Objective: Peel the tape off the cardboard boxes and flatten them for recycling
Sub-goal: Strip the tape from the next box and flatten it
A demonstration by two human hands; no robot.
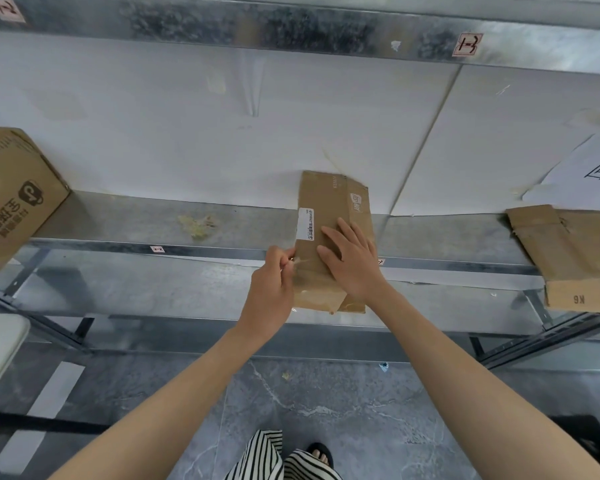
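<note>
Over the front edge of the shelf point(153, 223) juts the flattened box point(326, 202), pinned by the right hand point(352, 258), fingers straight. The left hand point(272, 289) pinches clear tape point(300, 263) at its left side; a sharp tug could snap the tape or drag the overhanging box off.

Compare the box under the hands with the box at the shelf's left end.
The middle box lies flattened over the shelf edge; the left box stands assembled. The middle box has a white label; the left box a dark logo. The right hand presses the middle box and the left hand pinches its tape; the left box is untouched. Both are brown cardboard.
</note>
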